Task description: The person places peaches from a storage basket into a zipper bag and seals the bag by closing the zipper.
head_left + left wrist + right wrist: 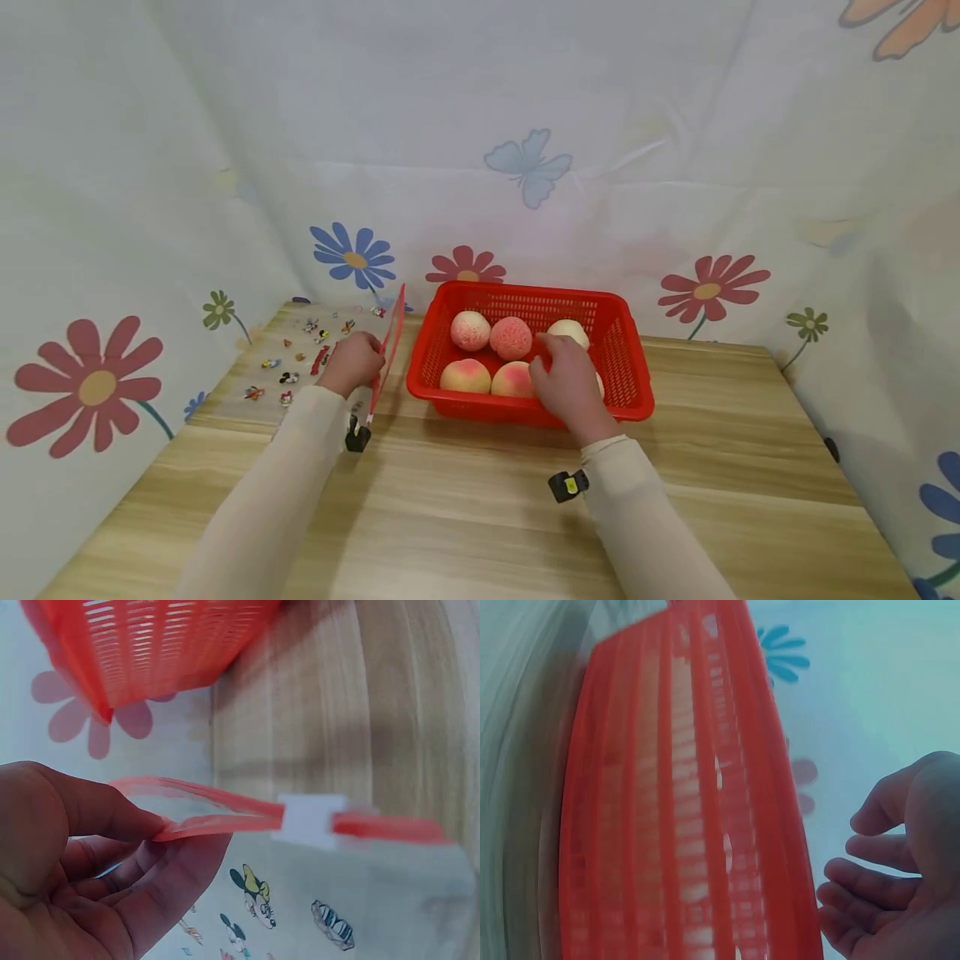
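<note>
A red plastic basket [525, 293] stands at the back middle of the wooden table [480, 508] and holds several pink-and-cream peaches [511, 337]. My right hand [566, 379] hovers inside the basket over the front peaches. In the right wrist view this hand [892, 885] has relaxed fingers and holds nothing, beside the basket wall [682, 810]. My left hand [352, 362] pinches the red top edge of a clear zip bag [390, 350] just left of the basket. Up close, the thumb and fingers [90, 855] squeeze the bag's red strip [225, 814] near its white slider [307, 821].
The bag's clear body, printed with small cartoon figures [300, 358], lies flat on the table's back left corner. Flower-and-butterfly cloth [525, 167] walls in the table at the back and both sides. Bare wood stretches in front of the basket.
</note>
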### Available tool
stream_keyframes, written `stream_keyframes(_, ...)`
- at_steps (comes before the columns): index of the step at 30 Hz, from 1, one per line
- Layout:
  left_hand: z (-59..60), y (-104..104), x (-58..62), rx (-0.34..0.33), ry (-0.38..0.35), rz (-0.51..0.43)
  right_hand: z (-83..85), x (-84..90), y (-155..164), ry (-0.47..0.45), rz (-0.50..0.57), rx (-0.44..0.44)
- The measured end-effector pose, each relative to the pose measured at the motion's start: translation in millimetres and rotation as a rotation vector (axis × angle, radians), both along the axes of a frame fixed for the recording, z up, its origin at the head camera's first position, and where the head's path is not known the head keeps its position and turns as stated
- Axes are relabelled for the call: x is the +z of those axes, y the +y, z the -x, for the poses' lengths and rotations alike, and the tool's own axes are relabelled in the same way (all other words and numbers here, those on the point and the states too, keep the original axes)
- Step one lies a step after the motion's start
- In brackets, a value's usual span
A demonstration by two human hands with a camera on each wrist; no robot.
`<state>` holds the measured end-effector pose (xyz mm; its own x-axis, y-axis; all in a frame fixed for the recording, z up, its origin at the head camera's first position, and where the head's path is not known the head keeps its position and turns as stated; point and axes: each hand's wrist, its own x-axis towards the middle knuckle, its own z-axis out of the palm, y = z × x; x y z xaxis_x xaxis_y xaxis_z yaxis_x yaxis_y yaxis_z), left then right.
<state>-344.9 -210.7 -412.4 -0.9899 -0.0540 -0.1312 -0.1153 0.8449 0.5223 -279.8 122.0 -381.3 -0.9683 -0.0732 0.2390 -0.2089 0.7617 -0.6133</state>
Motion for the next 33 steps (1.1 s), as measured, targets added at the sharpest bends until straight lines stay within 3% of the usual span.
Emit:
stream_keyframes(7,-8.0,0.8,13.4,-0.018,0.000,-0.014,2.9,2.4,-31.0,-0.028,0.084,0.113)
stream_keyframes(11,-11.8,2.4,20.3,-0.022,-0.001,-0.043,5.7,4.2,-44.8,-0.015,0.071,0.160)
stream_keyframes(21,-21.5,10.0,36.5,-0.014,-0.046,-0.106,9.8,5.1,-74.7,-0.105,0.079,0.207)
stream_keyframes(26,-29.9,17.6,45.1,-0.006,-0.084,-0.142,10.6,3.1,-87.3,-0.088,0.078,0.235)
stream_keyframes(33,-39.5,25.9,50.5,-0.035,-0.049,-0.158,8.6,2.5,-109.1,-0.073,0.047,0.284)
